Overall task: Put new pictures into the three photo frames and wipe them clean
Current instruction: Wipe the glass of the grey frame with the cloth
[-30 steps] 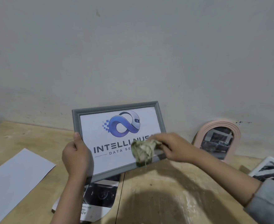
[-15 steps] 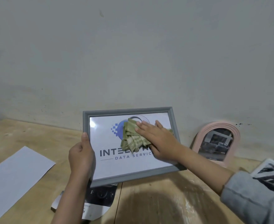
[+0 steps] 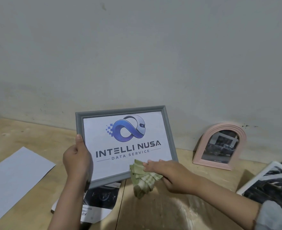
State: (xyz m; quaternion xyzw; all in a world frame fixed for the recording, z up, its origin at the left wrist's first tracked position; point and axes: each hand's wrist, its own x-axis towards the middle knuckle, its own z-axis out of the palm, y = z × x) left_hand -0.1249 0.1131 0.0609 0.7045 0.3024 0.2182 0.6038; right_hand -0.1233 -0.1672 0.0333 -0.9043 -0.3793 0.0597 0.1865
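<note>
Left hand: gripping grey photo frame, left edge.
Right hand: fingers flat, pressing green cloth onto frame's lower right corner.

The print inside the grey frame carried a blue loop-shaped logo above the words "INTELLI NUSA" in large dark capitals, with "DATA SERVICE" in smaller spaced capitals beneath, flanked by thin rules. On the printed sheet lying partly under the frame, only the inverted letters "AD" could be made out at its near edge; its finer lines were too small to read. The pictures in the pink arched frame and the white frame bore no legible text.
</note>
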